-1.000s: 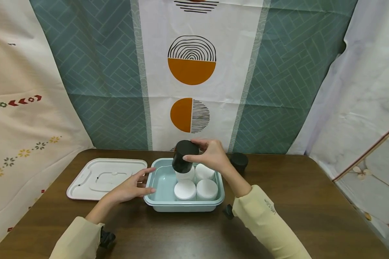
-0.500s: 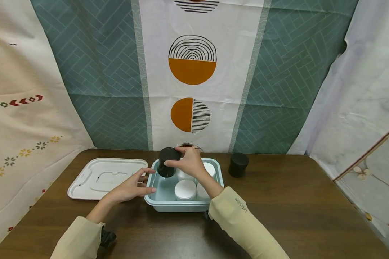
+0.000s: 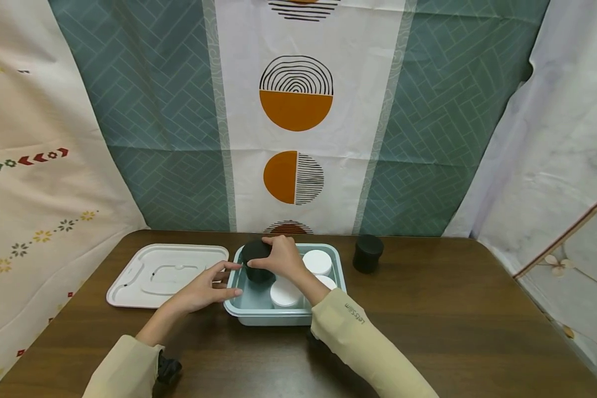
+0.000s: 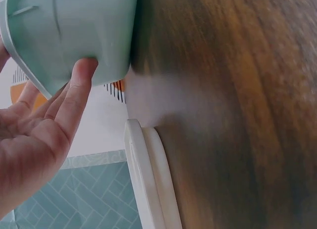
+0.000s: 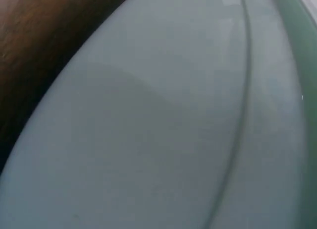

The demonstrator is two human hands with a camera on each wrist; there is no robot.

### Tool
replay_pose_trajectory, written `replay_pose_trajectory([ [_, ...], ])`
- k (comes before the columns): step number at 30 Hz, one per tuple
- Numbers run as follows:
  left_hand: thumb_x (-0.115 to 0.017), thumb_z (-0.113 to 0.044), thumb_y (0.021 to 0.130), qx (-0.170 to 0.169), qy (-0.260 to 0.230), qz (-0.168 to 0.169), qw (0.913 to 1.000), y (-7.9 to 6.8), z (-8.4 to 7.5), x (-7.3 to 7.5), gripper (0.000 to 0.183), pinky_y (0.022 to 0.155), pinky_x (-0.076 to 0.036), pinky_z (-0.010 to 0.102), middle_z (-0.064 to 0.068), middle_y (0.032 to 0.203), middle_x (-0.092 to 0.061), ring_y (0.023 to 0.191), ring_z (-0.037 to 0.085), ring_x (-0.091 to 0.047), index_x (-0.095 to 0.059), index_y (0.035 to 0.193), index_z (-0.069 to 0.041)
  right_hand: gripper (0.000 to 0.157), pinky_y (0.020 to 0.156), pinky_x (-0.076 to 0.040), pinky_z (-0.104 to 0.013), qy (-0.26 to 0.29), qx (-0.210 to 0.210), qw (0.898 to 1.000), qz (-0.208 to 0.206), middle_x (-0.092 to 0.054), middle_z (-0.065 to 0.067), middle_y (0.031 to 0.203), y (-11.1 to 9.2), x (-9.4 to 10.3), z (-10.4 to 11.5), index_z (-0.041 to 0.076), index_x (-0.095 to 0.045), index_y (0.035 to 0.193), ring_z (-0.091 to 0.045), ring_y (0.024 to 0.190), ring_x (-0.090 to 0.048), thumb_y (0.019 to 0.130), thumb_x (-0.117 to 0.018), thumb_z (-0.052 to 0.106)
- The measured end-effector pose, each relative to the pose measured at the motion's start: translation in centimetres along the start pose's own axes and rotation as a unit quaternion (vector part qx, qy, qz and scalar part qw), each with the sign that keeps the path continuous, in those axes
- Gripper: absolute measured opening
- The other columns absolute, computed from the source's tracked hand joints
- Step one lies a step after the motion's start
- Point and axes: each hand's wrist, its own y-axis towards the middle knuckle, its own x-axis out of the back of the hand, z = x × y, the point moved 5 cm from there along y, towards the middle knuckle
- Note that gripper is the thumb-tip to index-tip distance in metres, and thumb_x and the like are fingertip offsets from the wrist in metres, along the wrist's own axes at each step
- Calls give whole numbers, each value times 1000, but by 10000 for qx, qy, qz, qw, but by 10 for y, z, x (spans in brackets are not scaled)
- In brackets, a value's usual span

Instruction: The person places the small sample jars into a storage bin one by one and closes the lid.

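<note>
My right hand [image 3: 283, 261] pinches one of two black jars [image 3: 254, 252] at ten o'clock in one tub [image 3: 273, 319], my left hand [image 3: 206, 288] spread against its nine o'clock side, three white jars [image 3: 317, 262] visible, the pinched jar lower than half a second ago.

Left hand [image 3: 202, 288] spread; right hand [image 3: 283, 260] pinching, forearm [image 3: 360, 337] slanting inward.

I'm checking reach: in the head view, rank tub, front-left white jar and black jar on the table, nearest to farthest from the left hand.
1. Tub: its left end touches the left hand.
2. Front-left white jar: inside the tub.
3. Black jar on the table: past the tub's right end.
</note>
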Motion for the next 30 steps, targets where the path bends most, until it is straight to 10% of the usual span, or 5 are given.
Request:
replay_pose_trajectory([
  [16,-66,-19,85,45,49,-21,10000,0,1,1,62,69,-49,36,36,129,-38,110,42,-50,-33,133,2,55,75,-49,-28,-714,143,9963,452,-67,-10,101,-1,0,1,0,-67,105,-18,89,-60,63,-84,30],
  [30,-69,-18,82,131,57,-203,9997,1,0,0,62,67,-48,39,35,128,-39,105,36,-54,-36,132,0,54,86,-46,-34,1039,-400,9925,512,-62,-9,115,-16,81,-41,3,-60,119,-24,105,-59,72,-78,24],
])
